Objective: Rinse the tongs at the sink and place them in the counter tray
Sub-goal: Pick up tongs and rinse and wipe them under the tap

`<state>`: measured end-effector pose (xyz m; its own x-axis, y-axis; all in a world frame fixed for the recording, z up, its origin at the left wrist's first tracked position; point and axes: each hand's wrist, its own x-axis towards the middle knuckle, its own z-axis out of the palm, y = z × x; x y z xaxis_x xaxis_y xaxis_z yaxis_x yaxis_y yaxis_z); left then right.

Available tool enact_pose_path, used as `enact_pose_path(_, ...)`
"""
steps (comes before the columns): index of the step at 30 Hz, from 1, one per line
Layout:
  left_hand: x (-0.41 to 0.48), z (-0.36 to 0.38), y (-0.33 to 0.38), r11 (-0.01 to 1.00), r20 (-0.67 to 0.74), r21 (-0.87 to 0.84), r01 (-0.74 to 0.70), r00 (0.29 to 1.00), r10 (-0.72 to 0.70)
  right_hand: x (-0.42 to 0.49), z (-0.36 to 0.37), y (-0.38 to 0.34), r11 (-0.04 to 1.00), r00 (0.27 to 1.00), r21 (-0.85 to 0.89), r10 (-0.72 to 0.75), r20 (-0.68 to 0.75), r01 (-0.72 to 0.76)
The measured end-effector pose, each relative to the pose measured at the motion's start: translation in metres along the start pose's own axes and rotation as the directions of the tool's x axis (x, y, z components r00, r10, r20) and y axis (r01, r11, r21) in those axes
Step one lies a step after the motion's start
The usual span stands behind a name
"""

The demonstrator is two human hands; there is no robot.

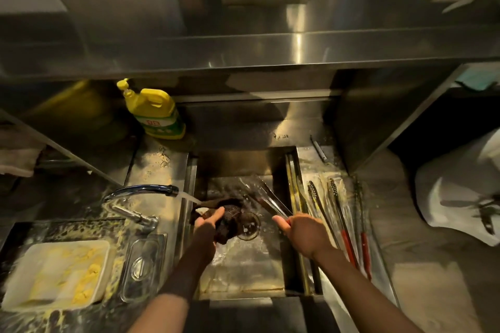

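My right hand (303,235) grips the handle end of metal tongs (267,196), whose tips point away from me over the steel sink (243,267), blurred amid splashing water. My left hand (208,224) holds a dark scouring pad (230,217) just below the water stream from the faucet (140,190). To the right of the sink, the counter tray (378,267) holds three other tongs (336,213), some with red handles, lying lengthwise.
A yellow detergent bottle (155,112) stands behind the sink's left corner. A white tray of yellow food scraps (58,276) and a clear plastic lid (143,265) lie on the wet left counter. A steel shelf (270,46) hangs overhead. White plastic (460,197) sits far right.
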<state>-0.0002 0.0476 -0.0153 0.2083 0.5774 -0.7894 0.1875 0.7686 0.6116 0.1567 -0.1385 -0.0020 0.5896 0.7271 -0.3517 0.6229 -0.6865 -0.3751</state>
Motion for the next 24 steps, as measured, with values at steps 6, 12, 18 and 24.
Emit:
enact_pose_path(6,-0.036,0.011,-0.003,0.975,0.081,0.166,-0.148,0.987,0.136,-0.005,0.0,0.014,0.997,0.999,0.078,-0.031,0.036,0.028)
enact_pose_path(12,-0.064,0.023,-0.003,0.974,0.19,0.161,-0.162,0.973,0.13,-0.01,-0.009,0.02,0.99,0.992,0.084,-0.115,0.055,0.111)
enact_pose_path(18,-0.08,0.032,-0.001,0.987,0.282,0.049,-0.155,0.95,0.135,-0.019,-0.016,0.025,0.984,0.996,0.157,-0.084,-0.021,0.086)
enact_pose_path(24,-0.081,0.033,0.002,0.975,0.329,0.086,-0.204,0.93,0.166,-0.034,-0.02,0.023,0.906,0.986,0.415,-0.019,-0.165,0.087)
